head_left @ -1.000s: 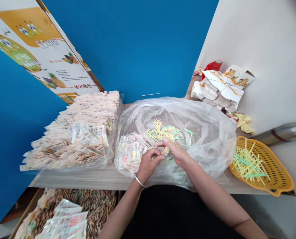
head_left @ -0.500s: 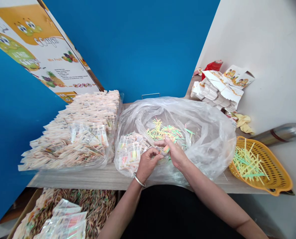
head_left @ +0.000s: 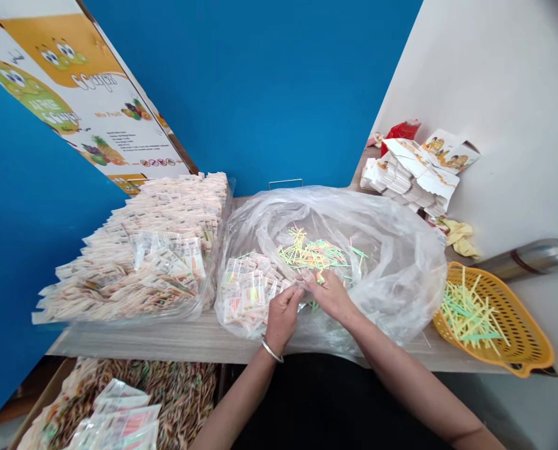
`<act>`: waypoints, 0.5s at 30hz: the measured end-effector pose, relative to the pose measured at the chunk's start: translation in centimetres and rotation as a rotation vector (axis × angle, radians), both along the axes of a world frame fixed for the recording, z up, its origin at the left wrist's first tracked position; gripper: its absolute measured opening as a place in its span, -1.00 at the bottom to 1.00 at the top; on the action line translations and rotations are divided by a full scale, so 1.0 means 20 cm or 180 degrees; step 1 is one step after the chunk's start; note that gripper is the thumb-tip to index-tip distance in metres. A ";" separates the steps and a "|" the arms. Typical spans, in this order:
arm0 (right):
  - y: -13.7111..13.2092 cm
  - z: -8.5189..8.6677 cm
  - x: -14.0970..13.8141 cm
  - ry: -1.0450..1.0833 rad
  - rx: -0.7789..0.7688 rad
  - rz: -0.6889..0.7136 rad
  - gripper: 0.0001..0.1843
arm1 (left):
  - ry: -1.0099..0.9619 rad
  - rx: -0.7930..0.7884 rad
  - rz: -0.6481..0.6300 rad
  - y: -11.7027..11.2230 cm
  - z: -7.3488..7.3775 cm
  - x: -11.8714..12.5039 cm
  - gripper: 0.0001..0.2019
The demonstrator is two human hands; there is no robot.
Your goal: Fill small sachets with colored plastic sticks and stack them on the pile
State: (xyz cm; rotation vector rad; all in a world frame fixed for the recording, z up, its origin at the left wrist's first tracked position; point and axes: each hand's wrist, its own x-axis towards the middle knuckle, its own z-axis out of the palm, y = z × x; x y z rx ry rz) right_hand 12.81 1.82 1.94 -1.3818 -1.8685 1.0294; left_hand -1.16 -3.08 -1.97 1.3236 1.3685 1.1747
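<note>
My left hand (head_left: 281,315), with a silver bangle at the wrist, is closed in a pinch on a small clear packet (head_left: 301,307), mostly hidden by the fingers. Against it, my right hand (head_left: 333,297) is closed, its fingertips meeting the left ones; a few thin coloured sticks (head_left: 320,279) show between its fingers. Both hands are over the near side of a large, spread clear plastic bag (head_left: 391,250). Just beyond them lies a loose heap of yellow, green and pink sticks (head_left: 314,253). Left of my hands are several filled packets (head_left: 251,290).
A big pile of packets (head_left: 157,212) rests on the table's left. On the right sits a yellow basket (head_left: 527,325) of longer sticks, before a metal cylinder (head_left: 537,253). Flattened cartons (head_left: 410,175) stack at the back right. Below, an open box (head_left: 180,394) holds more packets.
My left hand has moved right and up to meet the right hand. The right fingers have curled in, and the packet and sticks are now more hidden. The view has shifted slightly.
</note>
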 end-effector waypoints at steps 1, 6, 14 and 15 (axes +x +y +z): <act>-0.01 -0.01 0.00 -0.0097 0.0072 0.0103 -0.45 | -0.0071 -0.0018 -0.0002 0.00 0.00 0.00 -0.69; -0.08 0.02 0.04 0.0082 0.0212 0.0291 -0.50 | -0.0286 -0.0088 0.0053 0.00 -0.04 -0.01 -0.68; 0.11 -0.03 0.22 -0.1419 0.0903 -0.0085 -0.56 | 0.0016 0.0096 0.1054 -0.04 0.00 -0.21 -0.68; 0.16 -0.06 0.23 -0.1873 0.0899 -0.0035 -0.51 | 0.0153 0.0171 0.1311 -0.03 0.01 -0.26 -0.68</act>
